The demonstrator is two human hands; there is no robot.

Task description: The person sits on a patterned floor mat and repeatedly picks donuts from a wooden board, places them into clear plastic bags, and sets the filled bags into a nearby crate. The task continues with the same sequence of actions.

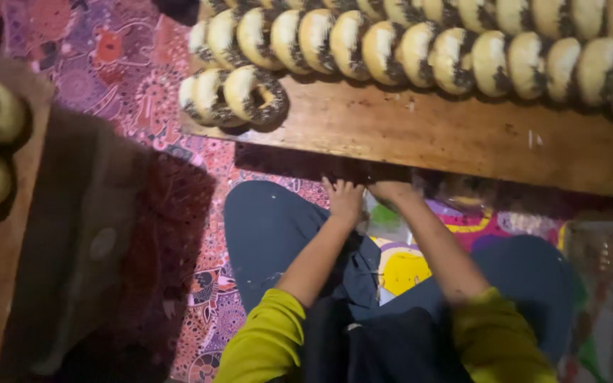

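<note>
While both hands [367, 195] reach under the wooden board [462, 138] of sprinkle-edged doughnuts [420, 50], finger grip stays hidden.

Both hands reach under the near edge of a wooden board [462, 138] and meet there. The left hand [345, 198] lies knuckles up, its fingers [335, 186] pointing toward twelve o'clock and touching the board's underside edge. The right hand [390, 189] sits just beside it at three o'clock, its fingertips hidden in the shadow beneath the board. The board is brown, worn and flat, running from nine o'clock to three o'clock and carrying rows of ring doughnuts [420, 46] topped with dark sprinkles.
</note>
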